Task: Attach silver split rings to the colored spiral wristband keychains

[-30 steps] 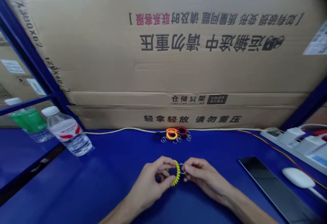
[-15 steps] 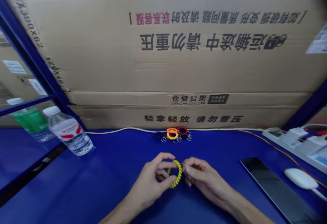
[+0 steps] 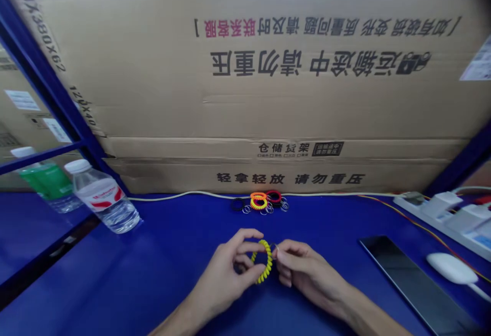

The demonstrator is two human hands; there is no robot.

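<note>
A yellow coiled wrist band [image 3: 268,263] stands on edge between thumb and fingers of my left hand [image 3: 235,264]. Beside it, my right hand [image 3: 305,267] pinches a small metal split ring [image 3: 274,250] at the band's right side. Whether the ring is linked to the band is too small to tell. Farther back, by the cardboard, lies a cluster of coiled bands with metal rings: an orange one [image 3: 258,196], a yellow one [image 3: 259,203], a red one [image 3: 273,196] and a black one [image 3: 238,204].
Left stands a water bottle [image 3: 105,198], with a green-labelled bottle [image 3: 49,180] behind the blue frame. At right are a dark phone [image 3: 414,280], a white charger-like device [image 3: 451,268] and a power strip [image 3: 452,223]. A large cardboard box [image 3: 245,106] backs the blue surface.
My right hand has shifted slightly, its lower fingers curling differently, and more of the metal ring now shows. My left hand and the yellow band are almost unmoved.
</note>
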